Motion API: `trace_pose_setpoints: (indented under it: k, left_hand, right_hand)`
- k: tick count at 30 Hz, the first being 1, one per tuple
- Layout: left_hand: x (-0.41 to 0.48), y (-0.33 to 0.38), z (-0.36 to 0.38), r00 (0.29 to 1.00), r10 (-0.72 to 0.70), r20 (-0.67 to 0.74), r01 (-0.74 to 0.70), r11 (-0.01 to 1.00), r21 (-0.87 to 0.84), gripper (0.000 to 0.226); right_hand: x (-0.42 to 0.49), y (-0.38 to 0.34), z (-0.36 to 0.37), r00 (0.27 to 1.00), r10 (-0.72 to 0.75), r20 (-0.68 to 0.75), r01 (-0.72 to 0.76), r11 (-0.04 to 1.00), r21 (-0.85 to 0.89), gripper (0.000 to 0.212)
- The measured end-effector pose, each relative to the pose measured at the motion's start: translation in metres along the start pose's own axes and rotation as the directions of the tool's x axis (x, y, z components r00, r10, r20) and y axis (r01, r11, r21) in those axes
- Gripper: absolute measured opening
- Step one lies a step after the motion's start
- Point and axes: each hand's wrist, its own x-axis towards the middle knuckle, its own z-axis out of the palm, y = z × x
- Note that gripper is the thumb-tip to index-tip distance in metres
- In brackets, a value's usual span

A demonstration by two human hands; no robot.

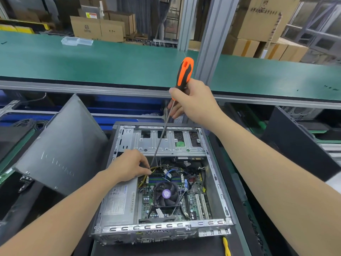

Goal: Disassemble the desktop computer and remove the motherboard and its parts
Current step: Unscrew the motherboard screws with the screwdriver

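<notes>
An open desktop case (215, 172) lies on its side in front of me. Inside sit the green motherboard (195, 202), a black CPU fan (167, 194) with a purple label, and the grey power supply (118, 202) at the left. My right hand (193, 102) grips the orange-and-black handle of a long screwdriver (184, 71). Its shaft slants down into the case toward the motherboard's upper left corner. My left hand (129, 165) rests on the power supply's far end, fingertips pinched around the screwdriver tip and yellow wires there. The tip itself is hidden.
The removed grey side panel (60, 150) leans at the left of the case. A drive cage (166, 143) spans the case's far end. Another dark case (299, 141) stands at the right. A green bench (92, 60) with a clear plastic box (76, 41) lies beyond.
</notes>
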Motion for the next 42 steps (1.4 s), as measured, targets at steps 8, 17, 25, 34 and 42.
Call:
trace_pose_setpoints:
  k: [8, 17, 25, 34, 42]
  left_hand:
    - [-0.005, 0.006, -0.018, 0.986, -0.145, 0.08, 0.159, 0.697, -0.7, 0.023]
    - [-0.026, 0.009, -0.025, 0.999, -0.005, 0.033, 0.03, 0.53, -0.848, 0.028]
    - [-0.027, 0.003, -0.007, 0.975, 0.02, -0.221, -0.116, 0.895, -0.431, 0.016]
    - [-0.028, -0.002, 0.003, 0.976, 0.01, -0.219, -0.067, 0.964, -0.256, 0.034]
    - [-0.026, 0.0, 0.004, 0.988, -0.001, -0.157, -0.032, 0.977, -0.209, 0.032]
  right_hand:
    - [-0.004, 0.013, 0.01, 0.999, 0.016, 0.035, -0.017, 1.0, 0.004, 0.015]
    - [-0.018, 0.045, 0.078, 0.974, 0.014, 0.228, -0.026, 0.998, 0.052, 0.02]
    - [-0.016, 0.084, 0.118, 0.951, 0.067, 0.303, -0.104, 0.988, 0.11, 0.022]
    - [-0.025, 0.107, 0.137, 0.928, 0.035, 0.37, -0.098, 0.984, 0.152, 0.019]
    - [-0.03, 0.115, 0.135, 0.922, 0.041, 0.386, -0.125, 0.973, 0.195, 0.018]
